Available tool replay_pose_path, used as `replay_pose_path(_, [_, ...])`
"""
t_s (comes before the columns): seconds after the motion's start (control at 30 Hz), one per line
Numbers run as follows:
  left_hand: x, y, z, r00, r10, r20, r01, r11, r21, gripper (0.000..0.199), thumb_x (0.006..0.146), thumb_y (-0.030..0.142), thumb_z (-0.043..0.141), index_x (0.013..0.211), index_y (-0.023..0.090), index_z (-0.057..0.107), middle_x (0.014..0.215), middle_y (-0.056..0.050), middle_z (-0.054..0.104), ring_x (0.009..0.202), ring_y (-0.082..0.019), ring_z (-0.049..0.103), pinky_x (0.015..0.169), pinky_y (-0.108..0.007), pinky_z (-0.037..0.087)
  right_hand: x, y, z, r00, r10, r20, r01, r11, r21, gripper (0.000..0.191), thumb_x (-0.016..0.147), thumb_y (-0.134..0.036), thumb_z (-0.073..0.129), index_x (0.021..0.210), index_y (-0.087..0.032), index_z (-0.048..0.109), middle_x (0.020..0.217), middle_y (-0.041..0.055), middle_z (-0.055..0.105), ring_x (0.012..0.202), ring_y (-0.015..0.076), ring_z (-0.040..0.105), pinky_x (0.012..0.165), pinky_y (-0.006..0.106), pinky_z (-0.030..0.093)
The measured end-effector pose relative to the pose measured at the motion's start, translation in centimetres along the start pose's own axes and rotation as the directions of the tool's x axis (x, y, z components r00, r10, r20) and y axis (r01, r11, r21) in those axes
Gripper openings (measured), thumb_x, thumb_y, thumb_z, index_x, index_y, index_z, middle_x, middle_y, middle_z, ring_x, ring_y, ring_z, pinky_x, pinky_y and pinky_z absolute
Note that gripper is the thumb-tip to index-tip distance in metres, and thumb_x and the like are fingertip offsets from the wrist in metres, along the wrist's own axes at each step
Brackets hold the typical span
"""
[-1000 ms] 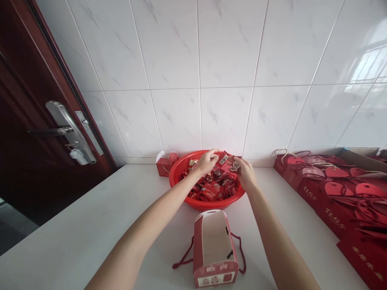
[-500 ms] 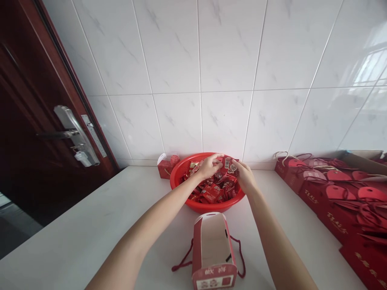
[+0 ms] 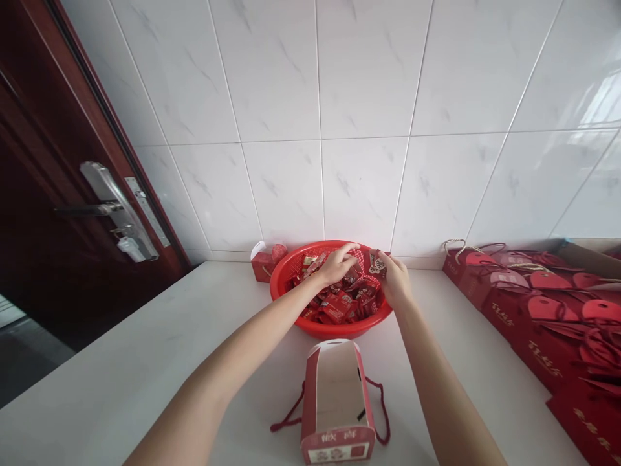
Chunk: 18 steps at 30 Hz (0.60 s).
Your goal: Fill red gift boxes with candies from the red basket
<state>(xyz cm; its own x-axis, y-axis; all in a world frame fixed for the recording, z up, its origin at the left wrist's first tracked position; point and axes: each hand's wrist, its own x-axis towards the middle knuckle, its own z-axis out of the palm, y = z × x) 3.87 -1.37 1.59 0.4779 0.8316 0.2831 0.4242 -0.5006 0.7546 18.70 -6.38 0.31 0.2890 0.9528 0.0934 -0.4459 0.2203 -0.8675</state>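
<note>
A red plastic basket (image 3: 286,317) holds many small red-wrapped packets (image 3: 334,307). Over its middle is my left hand (image 3: 338,265), fingers apart, thumb and forefinger stretched toward the right, with nothing visible in it. My right hand (image 3: 395,278) is at the basket's right rim, closed on a red packet (image 3: 376,264) with pale printing; its fingers partly cover the packet. Nearer to me on the white table stands an opened red gift box (image 3: 338,388) with a pale inside and a dark red cord handle hanging on each side.
Behind the basket's left rim sits a small red box (image 3: 262,266). Rows of red gift boxes (image 3: 514,310) with cords fill the right side, a cardboard carton (image 3: 585,255) behind them. Tiled wall (image 3: 363,188) at the back; a brown door (image 3: 58,162) at left.
My right hand has drawn the red packet slightly to the right, away from my left hand. The left hand stays over the basket. The view has shifted a little.
</note>
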Motion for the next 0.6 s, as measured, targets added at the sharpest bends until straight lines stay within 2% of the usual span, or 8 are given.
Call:
replay_pose_path(0.07, [0.1,-0.1,-0.2,0.999,-0.031,0.042,0.028,0.998,0.057,0.037,0.094,0.017,0.043,0.126,0.014,0.061,0.087,-0.005,0.075,0.073,-0.017,0.07,0.075,-0.029,0.056,0.1,0.1,-0.1,1.0,-0.01,-0.027,0.01,1.0,0.006,0.023,0.064,-0.039,0.077,0.078,-0.021,0.074,0.078,0.0029,0.075,0.078,0.0215,0.069,0.065,0.03,0.054])
replay_pose_path(0.17, [-0.1,-0.3,-0.6,0.98,-0.077,0.184,0.044,0.983,0.176,0.024,0.082,0.016,0.057,0.1,0.017,0.073,0.084,-0.003,0.076,0.08,-0.019,0.071,0.077,-0.028,0.055,0.2,0.1,-0.1,0.999,-0.01,-0.047,0.011,1.0,0.008,0.023,0.065,-0.04,0.076,0.078,-0.021,0.073,0.076,0.0032,0.074,0.077,0.0221,0.069,0.06,0.03,0.053])
replay_pose_path(0.23, [-0.3,-0.4,-1.0,0.942,-0.125,0.312,0.045,0.967,0.252,0.02,0.071,0.016,0.068,0.088,0.02,0.076,0.084,-0.001,0.077,0.084,-0.021,0.071,0.078,-0.027,0.054,0.2,0.1,0.1,0.999,0.0,-0.048,0.001,1.0,0.007,0.024,0.065,-0.04,0.076,0.079,-0.021,0.073,0.074,0.0034,0.073,0.075,0.0225,0.069,0.058,0.03,0.052])
replay_pose_path(0.33, [-0.8,-0.5,-1.3,0.871,-0.199,0.45,0.042,0.941,0.336,0.028,0.059,0.014,0.074,0.085,0.025,0.079,0.094,0.001,0.078,0.092,-0.023,0.071,0.081,-0.028,0.053,0.1,-0.1,0.3,0.999,0.019,-0.044,-0.019,1.0,0.005,0.023,0.066,-0.038,0.075,0.079,-0.02,0.073,0.074,0.0041,0.073,0.074,0.0236,0.07,0.057,0.032,0.053])
replay_pose_path(0.4, [-1.0,-0.4,-1.3,0.843,-0.233,0.485,0.038,0.925,0.378,0.036,0.056,0.015,0.075,0.089,0.029,0.079,0.104,0.002,0.078,0.098,-0.025,0.07,0.083,-0.028,0.052,0.0,-0.2,0.4,0.999,0.029,-0.043,-0.028,1.0,0.009,0.022,0.067,-0.037,0.075,0.08,-0.02,0.073,0.075,0.0045,0.074,0.074,0.0243,0.07,0.057,0.032,0.054])
replay_pose_path(0.47, [-1.1,-0.2,-1.1,0.834,-0.258,0.487,0.038,0.908,0.417,0.042,0.055,0.015,0.075,0.093,0.031,0.079,0.108,0.002,0.077,0.098,-0.027,0.069,0.08,-0.029,0.051,-0.2,-0.3,0.4,0.999,0.034,-0.038,-0.034,0.999,0.015,0.021,0.066,-0.037,0.075,0.079,-0.02,0.074,0.075,0.0045,0.074,0.074,0.0246,0.071,0.057,0.033,0.054])
replay_pose_path(0.53, [-1.1,-0.1,-1.1,0.841,-0.266,0.47,0.035,0.895,0.444,0.04,0.054,0.015,0.074,0.09,0.029,0.079,0.099,0.0,0.077,0.091,-0.026,0.069,0.074,-0.029,0.05,-0.3,-0.4,0.4,0.999,0.037,-0.028,-0.036,0.999,0.024,0.021,0.066,-0.036,0.075,0.078,-0.02,0.074,0.075,0.004,0.074,0.074,0.0243,0.071,0.059,0.033,0.055])
replay_pose_path(0.6, [-1.0,-0.1,-1.2,0.857,-0.25,0.451,0.026,0.895,0.446,0.026,0.056,0.016,0.073,0.079,0.026,0.077,0.081,0.0,0.074,0.077,-0.023,0.067,0.068,-0.028,0.047,-0.4,-0.5,0.5,0.999,0.04,-0.02,-0.039,0.999,0.033,0.02,0.065,-0.036,0.076,0.078,-0.02,0.073,0.073,0.0036,0.074,0.074,0.0239,0.071,0.06,0.033,0.055])
